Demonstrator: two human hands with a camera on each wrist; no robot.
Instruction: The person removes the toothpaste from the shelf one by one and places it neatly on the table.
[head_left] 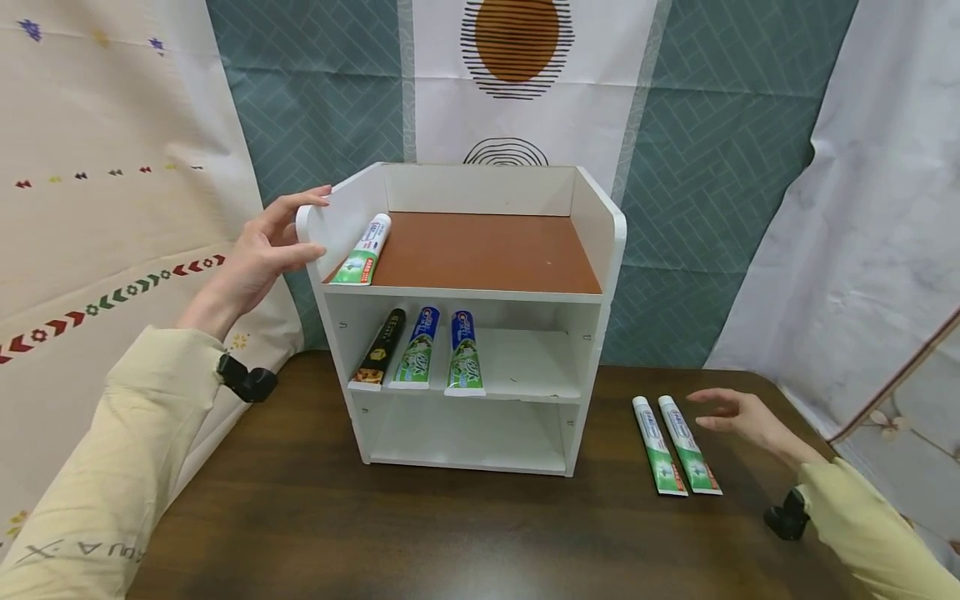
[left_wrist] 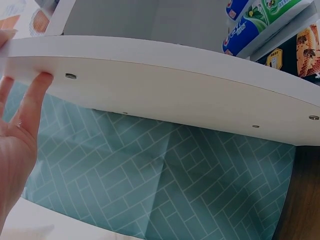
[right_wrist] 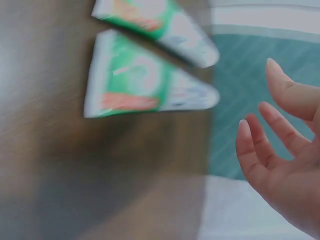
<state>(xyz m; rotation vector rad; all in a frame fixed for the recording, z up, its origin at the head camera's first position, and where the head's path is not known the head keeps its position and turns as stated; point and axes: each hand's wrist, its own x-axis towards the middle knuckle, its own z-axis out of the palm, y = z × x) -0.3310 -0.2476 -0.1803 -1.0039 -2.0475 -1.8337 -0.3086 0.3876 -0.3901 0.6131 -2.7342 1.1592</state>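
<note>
My left hand [head_left: 258, 250] holds the upper left side panel of a white shelf unit [head_left: 480, 294], thumb at the front edge and fingers over the top. In the left wrist view, fingertips [left_wrist: 45, 79] press the panel's outer face. My right hand [head_left: 750, 421] hovers over the table at the right with loosely bent fingers, holding nothing. Just left of it lie two green-and-white toothpaste tubes, the nearer one [head_left: 688, 446] and its neighbour [head_left: 660, 447], side by side with caps pointing away. The right wrist view shows these tubes blurred, apart from the hand.
A similar green-and-white tube [head_left: 363, 250] leans at the left of the brown top shelf [head_left: 480, 250]. The middle shelf holds a black tube [head_left: 380, 350] and two blue-and-green tubes [head_left: 416, 350]. Patterned curtains [head_left: 322, 92] hang behind the dark wooden table [head_left: 450, 533].
</note>
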